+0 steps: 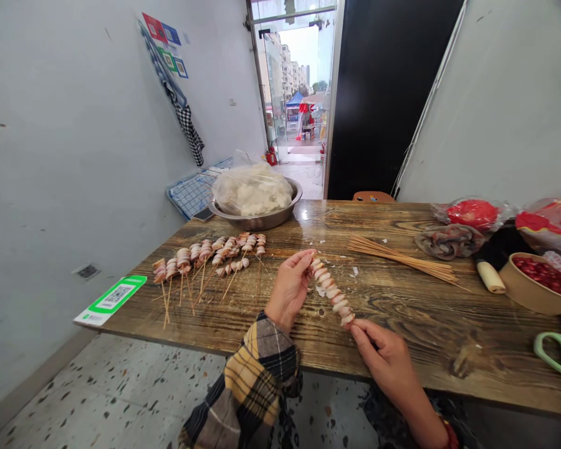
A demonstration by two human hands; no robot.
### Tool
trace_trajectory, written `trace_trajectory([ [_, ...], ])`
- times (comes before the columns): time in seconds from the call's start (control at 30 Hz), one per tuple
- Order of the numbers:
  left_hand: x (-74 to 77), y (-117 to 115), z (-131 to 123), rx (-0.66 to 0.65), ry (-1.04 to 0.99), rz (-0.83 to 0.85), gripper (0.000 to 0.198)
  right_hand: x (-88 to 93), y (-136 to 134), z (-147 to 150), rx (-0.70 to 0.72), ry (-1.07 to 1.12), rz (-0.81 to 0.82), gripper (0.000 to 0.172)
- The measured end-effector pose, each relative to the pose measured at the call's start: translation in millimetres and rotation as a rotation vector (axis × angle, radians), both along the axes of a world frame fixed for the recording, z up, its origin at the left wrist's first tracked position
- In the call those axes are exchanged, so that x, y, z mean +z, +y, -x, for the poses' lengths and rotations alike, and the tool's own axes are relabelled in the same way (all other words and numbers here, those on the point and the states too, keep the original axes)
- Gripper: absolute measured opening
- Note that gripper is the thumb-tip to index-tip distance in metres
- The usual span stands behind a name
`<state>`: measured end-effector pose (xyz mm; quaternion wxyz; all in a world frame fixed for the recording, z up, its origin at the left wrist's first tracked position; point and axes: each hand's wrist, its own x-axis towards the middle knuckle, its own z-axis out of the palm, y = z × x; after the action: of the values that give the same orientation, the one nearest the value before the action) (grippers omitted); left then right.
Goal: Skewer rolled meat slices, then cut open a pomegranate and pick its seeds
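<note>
A skewer loaded with pale pink meat slices [331,290] runs slantwise above the wooden table [402,324]. My left hand [290,287] pinches its far, upper end, fingers closed on the top slices. My right hand [383,352] is closed on its near, lower end at the table's front edge. A row of several finished meat skewers [206,255] lies to the left on the table. A bundle of bare bamboo sticks [402,257] lies to the right of the hands.
A metal basin [262,217] with a plastic bag of white food stands at the back left. A brown bowl of red pieces [537,280], red bags [472,213], a cloth [449,240] and green scissors [558,352] sit at the right. A green QR sign [112,299] lies at the left corner.
</note>
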<state>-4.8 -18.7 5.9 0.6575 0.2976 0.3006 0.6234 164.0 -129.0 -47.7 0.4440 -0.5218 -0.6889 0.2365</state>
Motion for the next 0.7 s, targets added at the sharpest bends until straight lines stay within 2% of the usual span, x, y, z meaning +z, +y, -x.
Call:
trace_trajectory([
  [0.5,-4.2,3.4,1.1,-0.01,-0.042,-0.004,0.026,-2.8,0.2,-1.3,0.013,0.0,0.021,0.034],
  [0.7,-2.3,2.4,1.0,0.01,-0.002,-0.018,0.027,-0.5,0.3,-0.5,0.018,0.001,0.021,0.034],
])
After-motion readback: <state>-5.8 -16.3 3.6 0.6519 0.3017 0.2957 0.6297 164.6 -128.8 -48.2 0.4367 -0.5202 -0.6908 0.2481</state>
